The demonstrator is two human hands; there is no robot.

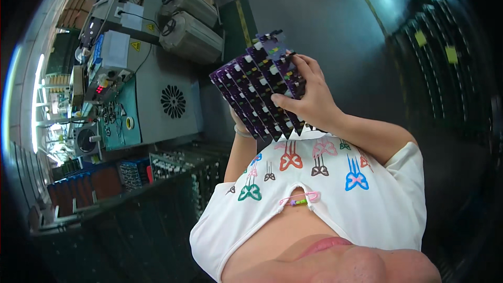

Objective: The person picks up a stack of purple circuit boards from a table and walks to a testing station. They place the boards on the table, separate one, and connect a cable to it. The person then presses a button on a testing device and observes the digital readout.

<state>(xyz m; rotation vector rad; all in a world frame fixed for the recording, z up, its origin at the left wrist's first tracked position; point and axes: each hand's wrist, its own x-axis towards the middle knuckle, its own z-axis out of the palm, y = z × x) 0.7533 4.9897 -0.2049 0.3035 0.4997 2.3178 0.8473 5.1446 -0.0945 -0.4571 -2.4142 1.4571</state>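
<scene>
Several purple circuit boards (250, 90) are held up in front of my chest, tilted and fanned out like steps, with small white, green and yellow parts on them. My right hand (314, 90) grips their right edge, thumb across the front and fingers at the upper right corner. At that corner a lighter bluish piece (274, 47) sticks up, blurred. My left hand (238, 120) holds the boards from the lower left; its fingers are hidden behind them.
To the left stands a workbench with a teal mat (123, 120), a yellow tape roll (130, 123) and a machine with a red display (100, 90). Racks of boards stand at the lower left (183, 170) and far right (437, 57). Grey machine housings (191, 36) lie beyond the bench.
</scene>
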